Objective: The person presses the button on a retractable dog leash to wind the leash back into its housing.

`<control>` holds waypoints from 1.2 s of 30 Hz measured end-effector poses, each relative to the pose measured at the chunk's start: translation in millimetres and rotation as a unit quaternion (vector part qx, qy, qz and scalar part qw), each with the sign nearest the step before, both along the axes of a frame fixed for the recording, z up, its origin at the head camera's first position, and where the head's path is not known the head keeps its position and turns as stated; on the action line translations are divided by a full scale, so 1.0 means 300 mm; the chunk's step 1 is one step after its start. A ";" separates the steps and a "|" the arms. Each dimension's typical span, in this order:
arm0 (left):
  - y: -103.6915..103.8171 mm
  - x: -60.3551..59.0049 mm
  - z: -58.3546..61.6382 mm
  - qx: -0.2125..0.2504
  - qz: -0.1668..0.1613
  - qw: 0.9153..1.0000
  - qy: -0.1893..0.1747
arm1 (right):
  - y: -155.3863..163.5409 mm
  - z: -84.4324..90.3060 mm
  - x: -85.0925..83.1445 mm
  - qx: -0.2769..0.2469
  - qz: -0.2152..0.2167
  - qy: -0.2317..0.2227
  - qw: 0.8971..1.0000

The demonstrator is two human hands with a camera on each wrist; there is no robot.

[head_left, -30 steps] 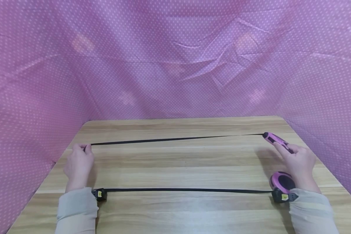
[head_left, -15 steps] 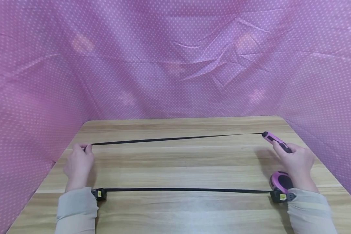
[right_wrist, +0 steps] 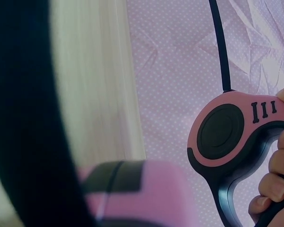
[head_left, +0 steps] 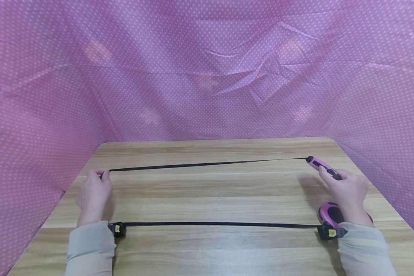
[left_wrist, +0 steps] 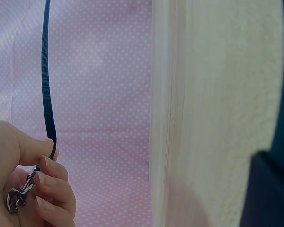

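Gripping the handle of a pink and black retractable leash [head_left: 322, 167] in the right hand [head_left: 346, 193], fingers [right_wrist: 278, 166] curled through the loop of the grip with the round black disc of the housing facing the wrist camera. Pinching the far end of its black strap [head_left: 207, 165] in the left hand [head_left: 93, 193], thumb and fingertips [left_wrist: 54, 168] closed on the webbing just above a small metal clasp [left_wrist: 19, 196] tucked against the palm. Stretched taut and raised above the bench [head_left: 214, 191], running left to right between the two hands, well apart across the wooden top. Lying flat nearer the body, a second black strap [head_left: 220, 224], parallel to the first, ending at the left in a black clip with a yellow mark [head_left: 117, 229] just beside the left sleeve [head_left: 89, 249], and at the right in another such clip [head_left: 331, 232] beside the right sleeve [head_left: 363, 249]. Sitting right by that right clip, partly hidden under the right wrist, a second pink and black housing [head_left: 329, 214], resting on the bench. Hanging behind and along both sides, a pink cloth with small white dots [head_left: 207, 76], creased in places.
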State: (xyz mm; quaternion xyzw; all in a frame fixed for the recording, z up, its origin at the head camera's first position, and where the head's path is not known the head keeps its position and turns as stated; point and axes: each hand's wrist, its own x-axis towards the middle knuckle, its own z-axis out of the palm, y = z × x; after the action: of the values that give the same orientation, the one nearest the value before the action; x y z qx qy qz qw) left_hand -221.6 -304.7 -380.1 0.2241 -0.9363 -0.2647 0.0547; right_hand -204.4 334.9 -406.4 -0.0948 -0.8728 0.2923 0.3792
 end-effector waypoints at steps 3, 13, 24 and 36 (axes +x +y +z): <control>0.000 0.001 -0.001 0.003 0.000 1.000 -0.002 | -0.003 0.001 0.003 0.002 -0.003 -0.013 1.000; 0.002 -0.001 -0.004 -0.006 -0.006 1.000 0.007 | -0.013 0.012 0.007 0.012 0.000 -0.030 0.999; 0.009 -0.003 -0.005 -0.008 -0.004 1.000 0.008 | -0.020 0.010 0.004 0.030 -0.001 -0.038 0.999; 0.017 -0.005 -0.004 0.001 -0.020 1.000 0.005 | -0.026 0.003 -0.004 0.054 0.020 0.003 0.998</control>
State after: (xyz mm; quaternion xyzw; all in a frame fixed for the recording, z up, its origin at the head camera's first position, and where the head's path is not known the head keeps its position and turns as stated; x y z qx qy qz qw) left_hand -223.0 -299.6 -381.4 0.2043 -0.9401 -0.2676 0.0543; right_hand -205.6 327.1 -405.6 -0.0560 -0.8880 0.2525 0.3803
